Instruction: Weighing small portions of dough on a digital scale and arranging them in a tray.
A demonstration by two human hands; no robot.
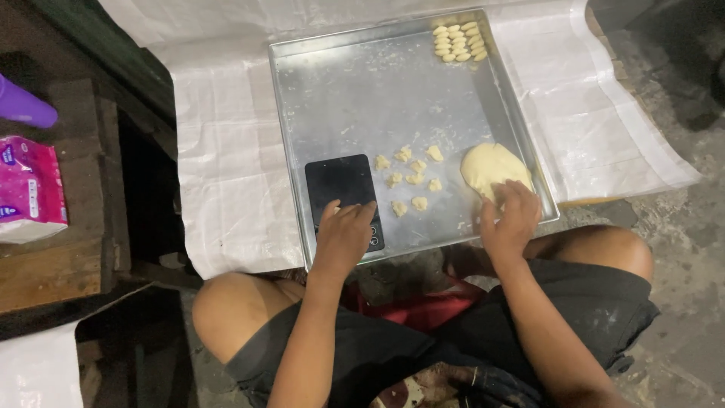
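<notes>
A square metal tray [362,91] lies on a white sheet in front of my knees. My left hand [343,234] rests on the near edge of a small black kitchen scale [340,181] standing in the tray. My right hand [512,215] pinches the near side of a pale yellow dough lump [491,166] at the tray's right side. Several small torn dough pieces [411,177] lie scattered between scale and lump. Several shaped dough pieces [459,41] sit in neat rows in the tray's far right corner.
The white plastic sheet [226,166] covers the ground under the tray. At the left, a wooden bench [53,272] carries a pink packet [26,189] and a purple cup [23,106]. Rough concrete floor [680,227] lies to the right.
</notes>
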